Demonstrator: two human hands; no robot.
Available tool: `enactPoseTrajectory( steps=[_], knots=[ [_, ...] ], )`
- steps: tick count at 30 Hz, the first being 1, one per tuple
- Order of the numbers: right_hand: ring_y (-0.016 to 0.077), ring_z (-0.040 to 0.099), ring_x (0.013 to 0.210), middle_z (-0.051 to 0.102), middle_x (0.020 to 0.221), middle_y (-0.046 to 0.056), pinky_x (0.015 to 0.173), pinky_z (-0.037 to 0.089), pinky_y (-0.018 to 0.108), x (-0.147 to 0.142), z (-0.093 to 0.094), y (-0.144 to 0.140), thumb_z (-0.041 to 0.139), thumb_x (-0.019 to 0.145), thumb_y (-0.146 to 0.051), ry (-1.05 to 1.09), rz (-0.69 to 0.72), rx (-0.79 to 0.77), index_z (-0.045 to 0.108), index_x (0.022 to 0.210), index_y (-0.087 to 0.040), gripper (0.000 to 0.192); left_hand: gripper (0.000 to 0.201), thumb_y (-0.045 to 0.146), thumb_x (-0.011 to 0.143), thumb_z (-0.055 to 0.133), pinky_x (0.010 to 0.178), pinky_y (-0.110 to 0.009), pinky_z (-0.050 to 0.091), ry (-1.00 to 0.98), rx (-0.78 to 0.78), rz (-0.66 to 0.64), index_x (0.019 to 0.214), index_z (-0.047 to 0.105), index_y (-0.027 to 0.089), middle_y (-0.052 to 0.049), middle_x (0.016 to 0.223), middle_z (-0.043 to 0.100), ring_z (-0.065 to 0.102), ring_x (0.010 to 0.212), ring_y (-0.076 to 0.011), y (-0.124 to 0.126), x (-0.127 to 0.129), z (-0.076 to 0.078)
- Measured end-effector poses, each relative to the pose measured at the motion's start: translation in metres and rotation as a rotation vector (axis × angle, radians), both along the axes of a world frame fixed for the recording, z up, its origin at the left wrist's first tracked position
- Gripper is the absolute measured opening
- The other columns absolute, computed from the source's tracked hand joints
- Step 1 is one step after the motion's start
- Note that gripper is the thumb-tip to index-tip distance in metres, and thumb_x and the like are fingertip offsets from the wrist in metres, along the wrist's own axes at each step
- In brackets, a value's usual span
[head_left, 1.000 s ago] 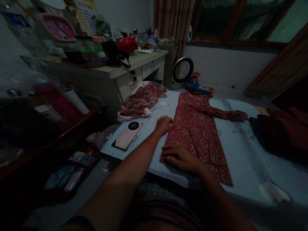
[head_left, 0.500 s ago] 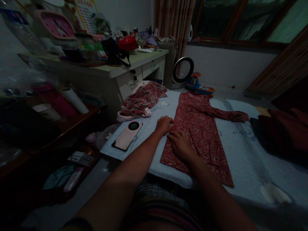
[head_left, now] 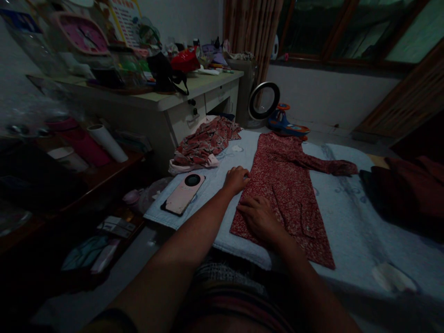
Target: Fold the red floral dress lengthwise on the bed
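A red patterned dress [head_left: 287,185] lies flat on a pale blue bed cover [head_left: 350,217], folded lengthwise with one sleeve stretched out to the right. My left hand [head_left: 236,179] rests with curled fingers on the dress's left edge, pinning or pinching it. My right hand [head_left: 258,216] lies flat, palm down, on the lower part of the dress just below the left hand.
A pink phone [head_left: 183,194] lies on the bed's left corner, beside a crumpled red patterned garment [head_left: 206,141]. A cluttered desk [head_left: 166,99] stands at left, a dark low shelf [head_left: 69,185] nearer. Dark red cloth [head_left: 412,189] sits at right. A ring light [head_left: 263,101] and toy [head_left: 286,122] stand on the floor.
My right hand slid up the dress toward the left hand, then came back down a little. My left hand stayed on the dress's edge.
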State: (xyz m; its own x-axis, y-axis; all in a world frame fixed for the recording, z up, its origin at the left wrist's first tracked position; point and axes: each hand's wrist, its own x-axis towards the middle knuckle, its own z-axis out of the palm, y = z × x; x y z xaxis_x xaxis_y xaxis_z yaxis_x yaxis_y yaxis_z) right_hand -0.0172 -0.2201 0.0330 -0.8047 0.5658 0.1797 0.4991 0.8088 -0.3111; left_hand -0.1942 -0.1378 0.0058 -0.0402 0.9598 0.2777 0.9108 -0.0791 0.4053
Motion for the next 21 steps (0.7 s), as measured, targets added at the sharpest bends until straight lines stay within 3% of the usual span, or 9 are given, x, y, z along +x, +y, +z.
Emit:
enactPoseTrajectory(
  steps=[11, 17, 21],
  knots=[
    [0.0252, 0.046, 0.117, 0.06, 0.126, 0.006, 0.107, 0.028, 0.047, 0.005, 0.003, -0.029, 0.055, 0.095, -0.018, -0.011, 0.044, -0.066, 0.068, 0.124, -0.032, 0.035, 0.014, 0.033, 0.089, 0.063, 0.092, -0.035, 0.042, -0.001, -0.015, 0.003, 0.098, 0.071, 0.028, -0.003, 0.106, 0.064, 0.056, 0.105, -0.0229, -0.001, 0.0, 0.003],
    [0.0272, 0.042, 0.128, 0.052, 0.138, 0.006, 0.113, 0.021, 0.056, 0.009, 0.012, -0.037, 0.059, 0.094, -0.024, -0.054, 0.042, -0.15, 0.07, 0.12, -0.037, 0.031, 0.014, 0.032, 0.088, 0.063, 0.094, -0.034, 0.041, -0.006, -0.039, 0.015, 0.099, 0.071, 0.028, -0.003, 0.107, 0.065, 0.056, 0.106, -0.0224, -0.001, 0.001, 0.003],
    [0.0324, 0.031, 0.141, 0.045, 0.15, 0.005, 0.116, 0.016, 0.062, 0.012, 0.018, -0.044, 0.057, 0.095, -0.028, -0.093, 0.042, -0.194, 0.069, 0.122, -0.04, 0.032, 0.014, 0.032, 0.088, 0.063, 0.094, -0.035, 0.042, -0.01, -0.046, 0.021, 0.099, 0.072, 0.028, -0.003, 0.108, 0.065, 0.056, 0.108, -0.0231, -0.001, 0.001, 0.004]
  ],
)
